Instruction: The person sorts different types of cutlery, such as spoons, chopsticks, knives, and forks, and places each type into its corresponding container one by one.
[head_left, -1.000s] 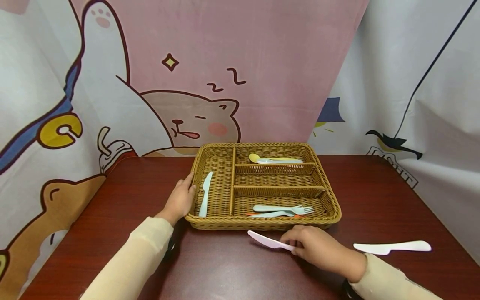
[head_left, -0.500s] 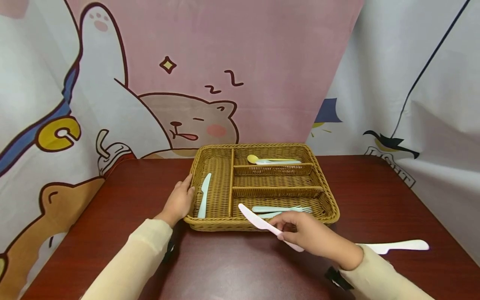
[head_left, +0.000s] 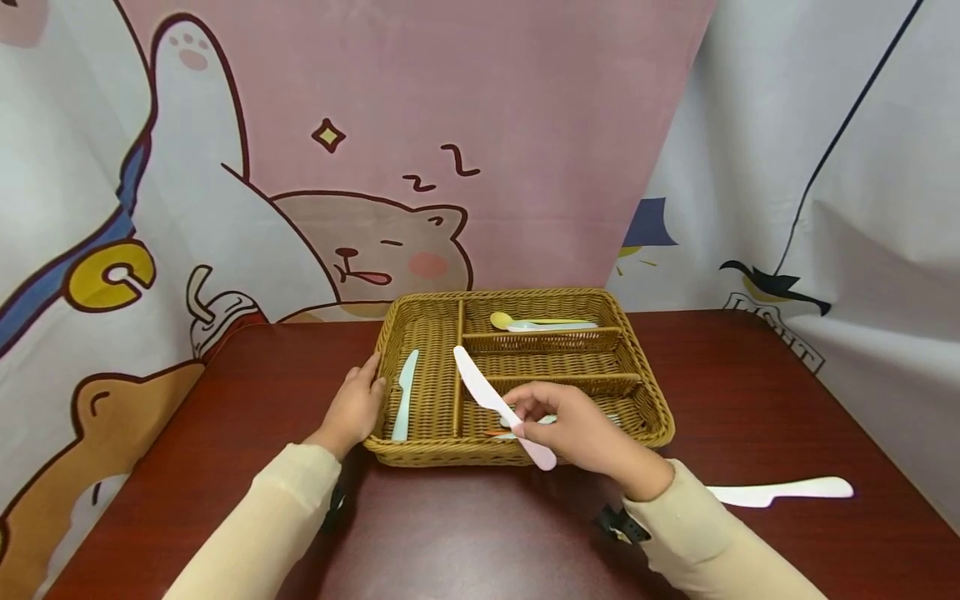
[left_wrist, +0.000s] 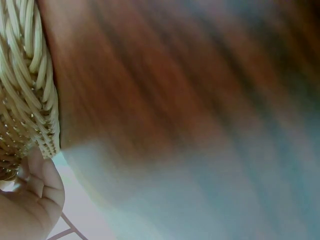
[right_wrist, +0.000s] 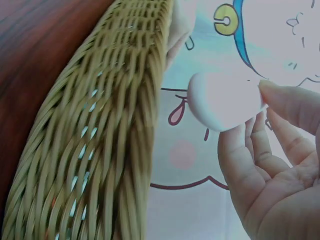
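My right hand (head_left: pixel 570 425) pinches a pale pink plastic knife (head_left: pixel 480 385) by its handle, over the front of a wicker cutlery basket (head_left: pixel 450 452). The blade points up and to the left, overlapping the basket's divider in the head view. The knife's rounded handle end (right_wrist: pixel 217 100) shows between thumb and fingers in the right wrist view. My left hand (head_left: pixel 352 410) rests against the basket's left side, fingers along the rim; the left wrist view shows those fingers (left_wrist: pixel 42 182) at the woven wall. A light mint knife (head_left: pixel 405 396) lies in the left compartment.
In the back compartment lie a yellow spoon (head_left: pixel 499 320) and a pale utensil (head_left: pixel 551 327). Cutlery in the front compartment is partly hidden by my right hand. A white knife (head_left: pixel 795 492) lies on the dark red table (head_left: pixel 450 533) at right. A printed cloth (head_left: pixel 555 150) hangs behind.
My right hand has lifted the pink knife from in front of the basket, up and leftward over its front edge, turning the blade more upright. The left hand stays at the basket's side.
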